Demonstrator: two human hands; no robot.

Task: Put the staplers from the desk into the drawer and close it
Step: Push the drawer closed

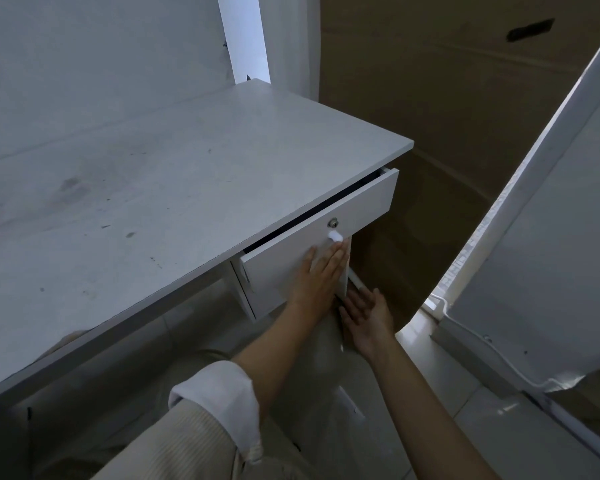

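Note:
A white drawer point(364, 206) under the right end of the white desk point(153, 188) stands a little way out, with a narrow dark gap along its top. Its front carries a small metal lock point(333, 223) and a white knob point(335, 235). My left hand point(321, 275) lies flat on the drawer front, fingers apart, fingertips just under the knob. Below and to the right, my right hand point(366, 318) is open, palm up, beside the desk leg and holding nothing. No staplers show on the desk top; the drawer's inside is hidden.
A large brown cardboard box point(465, 116) stands right behind the desk's right end. A white panel or door point(541, 271) leans at the right. The desk leg point(345, 275) and a white floor bar run beneath the drawer. My knees fill the bottom of the view.

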